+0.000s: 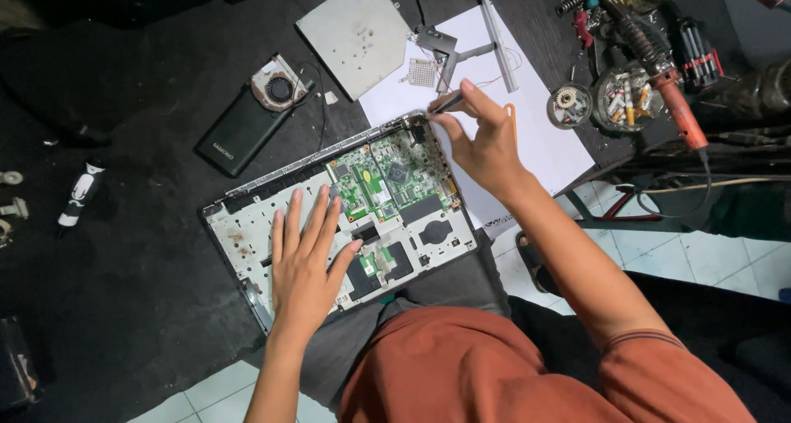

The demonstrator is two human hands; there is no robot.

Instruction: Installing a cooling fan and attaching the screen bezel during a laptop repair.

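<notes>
The left hand (303,262) is laid flat with fingers spread on the opened laptop (247,233), which is propped on the lap against the tabletop (124,250), its long axis running from lower left to upper right. A thin dark tool (446,103) is pinched in the right hand (482,139), its tip pointed left at the laptop's upper corner beside the green board (387,180). A white sheet (544,135) lies beyond.

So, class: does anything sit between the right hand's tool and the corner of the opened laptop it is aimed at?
Nothing visible does. The right hand holds a thin dark tool whose tip sits right at the far corner of the laptop. The left hand lies flat on the near side, well away from it.
</notes>
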